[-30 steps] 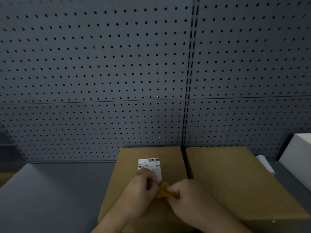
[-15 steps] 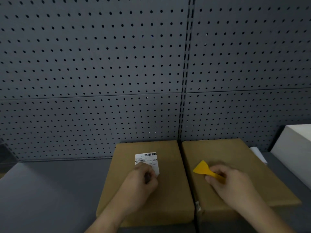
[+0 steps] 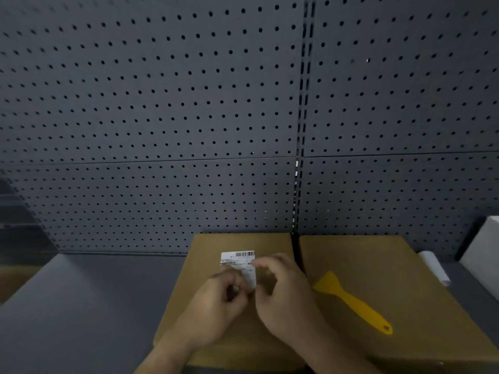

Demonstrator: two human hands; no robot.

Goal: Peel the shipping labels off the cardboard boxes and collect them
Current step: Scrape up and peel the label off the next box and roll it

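Grey pegboard (image 3: pixel 162 103) backs two boxes, where the left hand (image 3: pixel 216 306) pinches the label (image 3: pixel 239 261) on the left box (image 3: pixel 199 265), the right hand (image 3: pixel 280 295) hovers loosely curled beside it, and a scraper (image 3: pixel 351 300) lies on the right box (image 3: pixel 378 260).

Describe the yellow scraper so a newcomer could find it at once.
Start at the grey pegboard wall; two brown cardboard boxes sit side by side at its foot. The yellow scraper lies flat on the right box, untouched by either hand. It is the only bright yellow thing, with a wide blade and a holed handle.
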